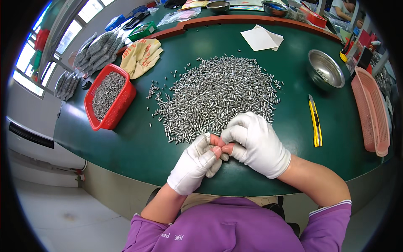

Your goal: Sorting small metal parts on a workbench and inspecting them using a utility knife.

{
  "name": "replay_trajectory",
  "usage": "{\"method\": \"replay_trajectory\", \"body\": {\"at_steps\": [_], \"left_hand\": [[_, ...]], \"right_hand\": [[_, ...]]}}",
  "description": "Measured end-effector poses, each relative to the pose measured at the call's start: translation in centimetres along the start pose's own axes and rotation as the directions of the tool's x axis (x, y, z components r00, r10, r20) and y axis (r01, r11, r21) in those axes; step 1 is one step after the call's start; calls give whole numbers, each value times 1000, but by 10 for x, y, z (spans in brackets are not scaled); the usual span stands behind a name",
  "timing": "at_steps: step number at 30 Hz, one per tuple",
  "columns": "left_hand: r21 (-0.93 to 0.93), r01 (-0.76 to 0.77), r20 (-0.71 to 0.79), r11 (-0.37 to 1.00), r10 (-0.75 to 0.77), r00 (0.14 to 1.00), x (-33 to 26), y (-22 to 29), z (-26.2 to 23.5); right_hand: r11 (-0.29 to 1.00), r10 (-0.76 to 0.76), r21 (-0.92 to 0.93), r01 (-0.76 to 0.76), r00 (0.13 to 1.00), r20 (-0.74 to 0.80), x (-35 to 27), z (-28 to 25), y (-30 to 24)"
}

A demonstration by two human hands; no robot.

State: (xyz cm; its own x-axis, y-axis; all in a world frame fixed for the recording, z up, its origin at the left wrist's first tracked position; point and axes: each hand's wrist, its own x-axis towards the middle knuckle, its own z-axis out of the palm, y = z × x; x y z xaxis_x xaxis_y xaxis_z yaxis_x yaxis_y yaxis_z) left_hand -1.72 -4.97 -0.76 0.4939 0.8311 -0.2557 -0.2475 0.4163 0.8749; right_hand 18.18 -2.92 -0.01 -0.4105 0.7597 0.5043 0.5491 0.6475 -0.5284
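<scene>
A large heap of small silver metal cylinders (218, 90) lies spread on the green table (138, 143). My left hand (195, 164) and my right hand (254, 143) both wear white gloves with the fingertips cut off. They meet at the near edge of the heap, bare fingertips pinched together at about the same spot. Any piece held between the fingertips is too small to make out.
A red basket (110, 95) of dark small parts sits at the left, a yellow cloth bag (140, 55) behind it. A steel bowl (325, 69), a yellow utility knife (315, 122) and a pink basket (371, 111) stand at the right. White paper (261, 38) lies at the back.
</scene>
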Motion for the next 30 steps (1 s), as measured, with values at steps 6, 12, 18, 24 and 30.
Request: {"method": "replay_trajectory", "body": {"at_steps": [6,12,18,24,30], "left_hand": [[-35,-18,-18,999,18,1000,0,-4,-1],[25,-9,-79,1000,11,997,-3,-2,1],[8,-3,-67,1000,4,998,-2,-2,1],[-65,-80,-13,995,79,997,-1,-6,-4],[-69,-48,-6,996,48,999,1,-5,-2]], "right_hand": [[984,41,177,-29,997,-63,-1,7,7],[970,-49,-237,50,999,9,2,3,18],[950,2,-311,29,995,97,2,3,15],[944,36,-329,-12,997,66,1,3,10],[999,28,25,-27,999,-45,1,0,3]]}}
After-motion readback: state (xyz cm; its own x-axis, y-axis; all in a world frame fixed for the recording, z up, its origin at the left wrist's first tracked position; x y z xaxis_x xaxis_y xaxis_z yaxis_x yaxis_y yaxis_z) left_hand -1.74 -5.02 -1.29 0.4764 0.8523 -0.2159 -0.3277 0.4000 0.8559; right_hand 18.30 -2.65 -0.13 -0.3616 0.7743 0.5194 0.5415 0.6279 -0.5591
